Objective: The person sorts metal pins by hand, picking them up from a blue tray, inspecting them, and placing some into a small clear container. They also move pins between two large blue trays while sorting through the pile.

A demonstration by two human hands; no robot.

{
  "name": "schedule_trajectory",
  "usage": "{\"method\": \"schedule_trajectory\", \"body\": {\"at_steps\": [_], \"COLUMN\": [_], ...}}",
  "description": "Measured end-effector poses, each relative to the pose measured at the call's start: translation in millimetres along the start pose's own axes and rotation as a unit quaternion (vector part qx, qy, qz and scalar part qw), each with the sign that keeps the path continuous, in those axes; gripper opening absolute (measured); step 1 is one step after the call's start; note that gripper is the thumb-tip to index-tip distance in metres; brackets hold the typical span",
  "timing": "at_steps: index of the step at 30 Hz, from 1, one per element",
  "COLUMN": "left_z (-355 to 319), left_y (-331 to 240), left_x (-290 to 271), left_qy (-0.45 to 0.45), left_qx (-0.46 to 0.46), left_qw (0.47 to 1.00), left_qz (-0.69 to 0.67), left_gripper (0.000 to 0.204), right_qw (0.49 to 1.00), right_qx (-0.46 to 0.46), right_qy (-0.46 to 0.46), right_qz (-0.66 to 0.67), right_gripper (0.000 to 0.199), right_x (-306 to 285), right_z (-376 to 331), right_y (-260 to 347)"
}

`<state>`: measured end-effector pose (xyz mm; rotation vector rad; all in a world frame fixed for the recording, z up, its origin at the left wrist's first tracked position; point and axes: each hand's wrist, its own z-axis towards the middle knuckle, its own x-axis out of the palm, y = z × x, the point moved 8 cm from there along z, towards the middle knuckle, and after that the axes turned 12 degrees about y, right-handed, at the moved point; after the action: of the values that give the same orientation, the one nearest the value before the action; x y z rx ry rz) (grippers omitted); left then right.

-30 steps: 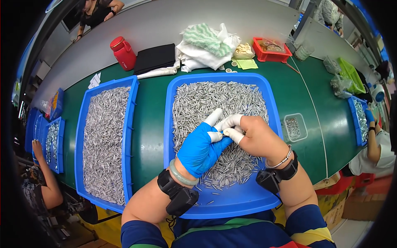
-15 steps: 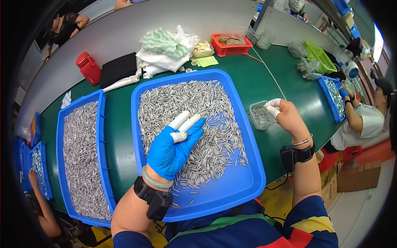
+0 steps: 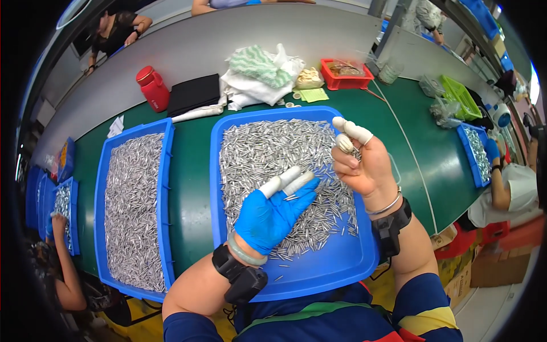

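A big blue tray (image 3: 342, 268) in front of me holds a heap of small silvery metal pins (image 3: 268, 148). My left hand (image 3: 273, 214), in a blue glove with white finger cots on two fingers, lies flat on the pins near the tray's middle with its fingers stretched out. My right hand (image 3: 362, 162) is bare, with white cots on thumb and forefinger, and hovers over the tray's right side. Its thumb and forefinger tips sit close together and the other fingers are curled. I see no pin between them. Both wrists wear black bands.
A second blue tray (image 3: 167, 188) of pins lies to the left on the green table (image 3: 191, 171). At the back stand a red bottle (image 3: 152, 88), a black pouch (image 3: 196, 94), white cloths (image 3: 256, 77) and a red basket (image 3: 345, 73). Co-workers' arms work at far left (image 3: 62, 268) and right (image 3: 504, 182).
My right hand has come back from the small clear container on the right to the tray's right side. My left hand has stayed on the pins.
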<state>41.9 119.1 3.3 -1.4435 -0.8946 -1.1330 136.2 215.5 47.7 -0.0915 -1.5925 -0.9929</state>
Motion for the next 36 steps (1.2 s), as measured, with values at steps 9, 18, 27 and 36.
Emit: {"method": "schedule_trajectory", "body": {"at_steps": [9,18,27,36], "left_z": [7,11,13,11], "left_y": [4,3,9,6], "left_x": [1,-1,-2,-3], "left_qy": [0.02,-0.013,-0.024,-0.052], "left_qx": [-0.02,-0.014,-0.017,-0.001], "left_qw": [0.995,0.995,0.996,0.997], "left_qz": [-0.096,-0.101,-0.081,-0.06], "left_gripper": [0.046,0.046,0.044,0.042], "right_qw": [0.998,0.996,0.997,0.996], "right_qx": [-0.022,-0.068,-0.069,-0.077], "right_qy": [-0.056,-0.005,0.034,0.035], "right_qz": [0.009,0.049,-0.012,0.036], "right_gripper": [0.027,0.033,0.038,0.036], "right_x": [4,3,5,6], "right_z": [29,28,24,26], "right_y": [-49,-32,-32,-32]}}
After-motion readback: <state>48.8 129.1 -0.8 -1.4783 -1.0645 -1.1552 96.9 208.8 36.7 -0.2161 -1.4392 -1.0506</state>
